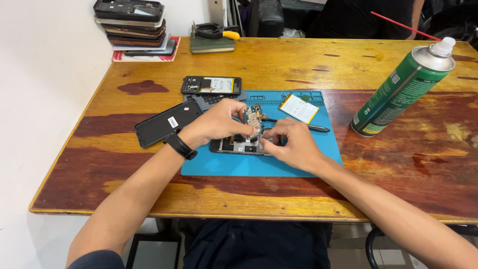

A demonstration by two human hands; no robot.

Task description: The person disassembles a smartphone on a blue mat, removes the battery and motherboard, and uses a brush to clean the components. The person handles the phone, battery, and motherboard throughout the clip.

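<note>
Head view: my left hand [219, 122] and right hand [291, 142] pinch the small circuit board [253, 118] above the opened phone [239, 145] on the blue mat [224, 167]; light, stiff, fragile, best held by its edges.

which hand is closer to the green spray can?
Right. The right hand sits on the blue mat, on the side towards the spray can; the left hand is farther off, beyond the circuit board.

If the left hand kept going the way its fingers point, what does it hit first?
Probably the small circuit board that the left hand already pinches at its fingertips, above the opened phone. Beyond it lies the right hand, though depth is unclear.
</note>
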